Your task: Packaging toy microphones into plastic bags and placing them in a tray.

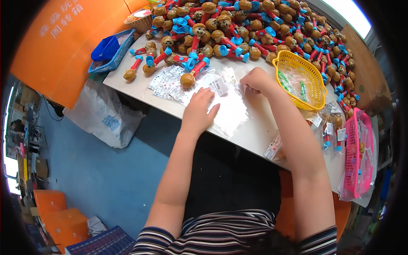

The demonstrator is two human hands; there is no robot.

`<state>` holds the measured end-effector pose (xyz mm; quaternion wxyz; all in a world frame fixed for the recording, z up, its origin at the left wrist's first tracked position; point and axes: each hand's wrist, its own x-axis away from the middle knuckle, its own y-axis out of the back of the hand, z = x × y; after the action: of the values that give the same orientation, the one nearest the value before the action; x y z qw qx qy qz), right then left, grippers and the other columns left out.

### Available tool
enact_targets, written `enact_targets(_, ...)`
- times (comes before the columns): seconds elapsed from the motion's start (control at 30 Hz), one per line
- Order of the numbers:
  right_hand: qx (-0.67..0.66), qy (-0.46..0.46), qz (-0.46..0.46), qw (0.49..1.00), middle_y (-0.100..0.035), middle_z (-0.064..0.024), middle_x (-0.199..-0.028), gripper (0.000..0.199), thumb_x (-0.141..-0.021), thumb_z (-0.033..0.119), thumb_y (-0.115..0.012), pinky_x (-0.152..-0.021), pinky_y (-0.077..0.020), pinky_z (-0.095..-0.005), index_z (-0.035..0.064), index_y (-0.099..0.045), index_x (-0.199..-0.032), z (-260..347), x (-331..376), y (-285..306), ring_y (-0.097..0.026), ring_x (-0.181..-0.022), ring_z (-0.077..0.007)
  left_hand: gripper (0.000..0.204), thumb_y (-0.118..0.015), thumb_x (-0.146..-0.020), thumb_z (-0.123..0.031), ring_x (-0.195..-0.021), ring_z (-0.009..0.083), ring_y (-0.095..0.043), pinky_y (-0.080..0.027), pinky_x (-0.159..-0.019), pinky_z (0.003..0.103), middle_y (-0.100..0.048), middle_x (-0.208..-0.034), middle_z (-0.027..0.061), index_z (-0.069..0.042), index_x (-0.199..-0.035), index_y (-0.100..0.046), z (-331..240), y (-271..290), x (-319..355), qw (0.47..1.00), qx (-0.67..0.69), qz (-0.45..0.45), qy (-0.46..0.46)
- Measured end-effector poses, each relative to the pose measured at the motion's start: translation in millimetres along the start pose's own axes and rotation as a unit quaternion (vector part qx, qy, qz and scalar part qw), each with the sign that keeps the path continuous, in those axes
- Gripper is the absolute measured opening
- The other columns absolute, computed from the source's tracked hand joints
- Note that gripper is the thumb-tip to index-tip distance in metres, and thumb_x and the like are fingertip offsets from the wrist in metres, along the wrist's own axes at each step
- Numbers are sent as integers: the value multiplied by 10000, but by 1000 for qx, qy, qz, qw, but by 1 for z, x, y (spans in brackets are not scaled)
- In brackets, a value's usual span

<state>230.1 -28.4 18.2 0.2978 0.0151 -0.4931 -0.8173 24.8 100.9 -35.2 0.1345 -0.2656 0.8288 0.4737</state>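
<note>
My left hand (pixel 199 109) rests with its fingers and thumb apart at the near side of a spread of clear plastic bags (pixel 229 108), which shine brightly. To the right of those bags, my right hand (pixel 256 80) is closed in a pinch. Its fingertips are partly hidden, and what they hold does not show. Small printed white slips (pixel 166 83) lie in a loose pile left of the bags. On the far edge of this pile sits a toy with a round brown head and a red and blue handle (pixel 188 80).
A large heap of similar toys (pixel 255 32) covers the table's far side. The yellow basket (pixel 319 78) stands right of my right hand, holding plastic and green pieces. Bagged toys (pixel 333 127) and a pink basket (pixel 350 157) are farther right. A blue basket (pixel 111 61) stands at the left corner.
</note>
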Motion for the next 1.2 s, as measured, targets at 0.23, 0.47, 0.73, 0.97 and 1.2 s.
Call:
enact_targets(0.23, -451, -31, 192, 871, -700, -121, -900, 223, -887, 164, -649, -667, -555, -255, -38, -637, -979, -5, 103, 21, -666, -739, -148, 158, -611, -820, 19, -882, 296, -658, -517, -747, 352, -664, -1004, 144, 0, -972, -647, 16, 6, -9, 994, 72, -81, 27)
enact_targets(0.47, -454, -58, 88, 885, -694, -135, -902, 210, -891, 172, -668, -695, -569, -277, -25, -625, -949, -20, 144, 18, -683, -764, -166, 164, -641, -808, -6, -906, 307, -637, -512, -782, 343, -656, -1007, 154, 5, -971, -645, 15, 2, -16, 992, 58, -113, -24)
enact_targets(0.73, -542, -69, 53, 836, -667, -121, -822, 307, -928, 283, -633, -623, -573, -252, -2, -584, -826, -9, 146, -36, -675, -687, -174, 279, -703, -813, -152, -899, 285, -643, -509, -767, 347, -649, -965, 178, 25, -1020, -648, -93, 17, 11, 984, 171, 20, 33)
enact_targets(0.97, -522, -47, 123, 843, -695, -126, -908, 281, -959, 253, -565, -698, -577, -275, -19, -640, -952, -4, 157, -36, -691, -786, -177, 122, -646, -821, -55, -774, 265, -666, -526, -712, 321, -678, -845, 149, 14, -913, -686, -81, 16, 29, 979, 180, -30, 96)
enact_targets(1.2, -497, -35, 119, 859, -692, -140, -917, 182, -906, 128, -619, -668, -565, -268, -46, -628, -956, -10, 158, -31, -688, -772, -180, 137, -636, -811, -38, -767, 270, -664, -528, -720, 319, -670, -883, 140, 2, -937, -670, -91, 20, 35, 982, 165, -53, 75)
